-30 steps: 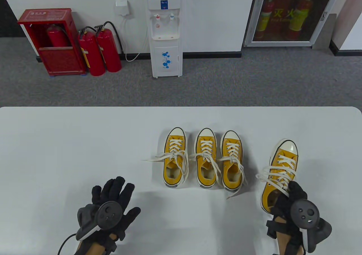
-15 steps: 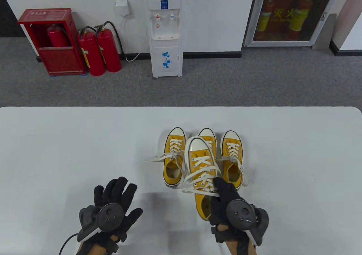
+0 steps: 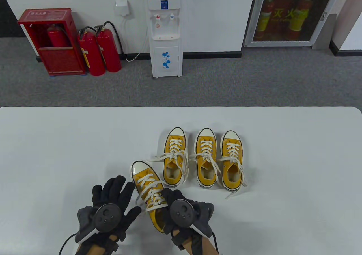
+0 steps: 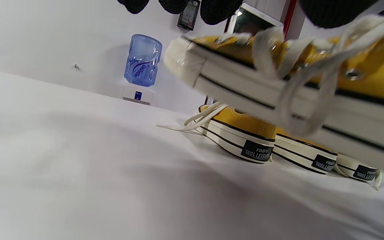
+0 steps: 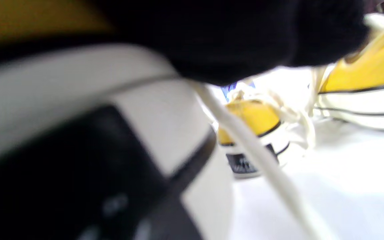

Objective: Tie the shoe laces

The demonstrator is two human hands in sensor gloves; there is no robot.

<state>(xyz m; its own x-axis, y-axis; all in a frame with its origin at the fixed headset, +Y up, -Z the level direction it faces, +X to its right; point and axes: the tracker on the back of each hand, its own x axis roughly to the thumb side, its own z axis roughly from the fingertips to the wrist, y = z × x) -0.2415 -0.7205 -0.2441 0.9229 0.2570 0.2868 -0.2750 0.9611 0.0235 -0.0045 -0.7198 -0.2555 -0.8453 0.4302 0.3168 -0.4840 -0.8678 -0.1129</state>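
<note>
A: Changed from half a second back: held shoe (image 3: 147, 191) carried leftward, from over the middle of the row to the near left, now just beside the left hand (image 3: 110, 207). Right hand (image 3: 181, 212) moved with it. Left hand about where it was.

B: Grip?

A: Right hand closed around the heel end, fingers over the tongue and top laces (image 3: 151, 194). Left hand open, fingers spread, palm down, holding nothing; thumb side close to the shoe's left sidewall, contact not clear.

B: On the table (image 3: 56, 142) or off it?

A: Off it. Left wrist view: sole raised and tilted, toe cap (image 4: 182, 60) highest, shadow underneath.

B: Room to move?

A: Near edge out of frame under the wrists. Broad bare surface left of the left hand and right of the right hand. Farther in, row of three shoes (image 3: 205, 157) mid-table, toes pointing away, heels toward the hands; leftmost one's heel close to the held shoe's toe. Far edge well beyond the row.

B: Look of the shoe?

A: Yellow canvas low-top, cream toe cap and sidewall with black stripe, white flat laces crossed through metal eyelets, ends loose, untied. Row of three the same, laces trailing onto the table. Right wrist view mostly blurred glove and heel.
</note>
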